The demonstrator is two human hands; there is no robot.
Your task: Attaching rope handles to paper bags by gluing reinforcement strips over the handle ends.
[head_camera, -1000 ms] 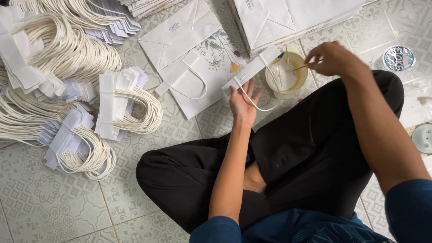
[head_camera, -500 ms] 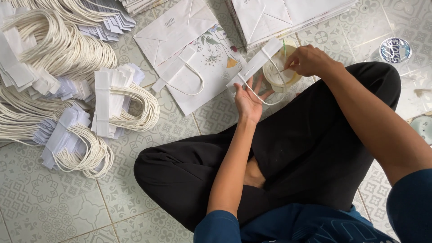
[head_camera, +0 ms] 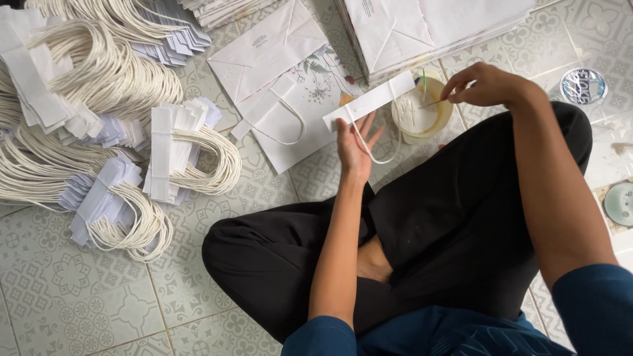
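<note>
My left hand (head_camera: pixel 354 146) holds up a white paper strip with a cord loop handle (head_camera: pixel 371 101) above my crossed legs. My right hand (head_camera: pixel 484 84) pinches a thin stick whose tip reaches into a small round tub of white glue (head_camera: pixel 421 113) on the floor, just right of the strip. Behind the strip lies a flat white paper bag with a flower print (head_camera: pixel 290 86), and another handle strip (head_camera: pixel 267 112) rests on it.
Heaps of cord handles on paper strips (head_camera: pixel 99 118) cover the tiled floor at the left. A stack of flat white bags (head_camera: pixel 428 26) lies at the top right. A round foil lid (head_camera: pixel 583 86) and a pale round lid (head_camera: pixel 620 203) sit at the right.
My right hand has moved from beside the strip to over the glue tub, stick tip now in the tub. My left hand keeps the handle strip raised.
</note>
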